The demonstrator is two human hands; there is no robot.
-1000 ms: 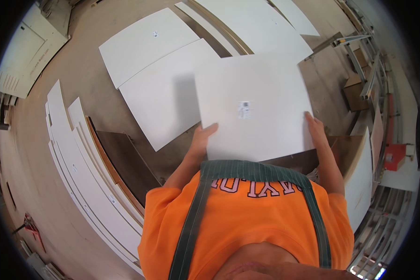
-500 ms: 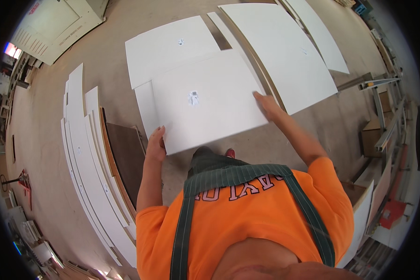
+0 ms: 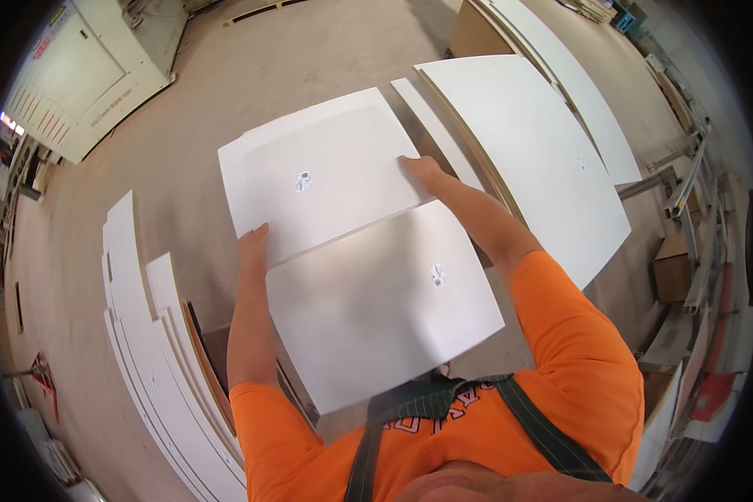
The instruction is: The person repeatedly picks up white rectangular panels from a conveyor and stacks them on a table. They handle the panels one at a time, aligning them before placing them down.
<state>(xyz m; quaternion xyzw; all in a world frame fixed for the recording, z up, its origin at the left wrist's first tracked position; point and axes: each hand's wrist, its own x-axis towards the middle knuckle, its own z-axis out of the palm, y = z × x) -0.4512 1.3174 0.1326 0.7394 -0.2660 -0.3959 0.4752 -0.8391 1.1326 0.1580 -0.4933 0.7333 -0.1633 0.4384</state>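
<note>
A flat white panel (image 3: pixel 343 151) with a small printed label is between my two hands, level over the far part of the low stack. At its near left corner my left hand (image 3: pixel 253 244) is closed on the edge. My right hand (image 3: pixel 422 173) grips the right edge, thumb on top and the other fingers hidden underneath. Nearer my body lies a second white panel (image 3: pixel 376 309), its label toward the right and a shadow across it. Whether the held panel touches the boards below cannot be made out.
A narrow white strip (image 3: pixel 443 134) and a stack of large white panels (image 3: pixel 535 151) lie on the right. Long white boards (image 3: pixel 142 335) are stacked at left. A pale machine cabinet (image 3: pixel 84 84) stands far left; metal framing (image 3: pixel 690 184) and a cardboard box (image 3: pixel 672 268) are at right.
Both hands have carried the white panel away from my body and slightly left. The nearer panel, mostly covered before, now shows fully with its label. My arms are stretched further out.
</note>
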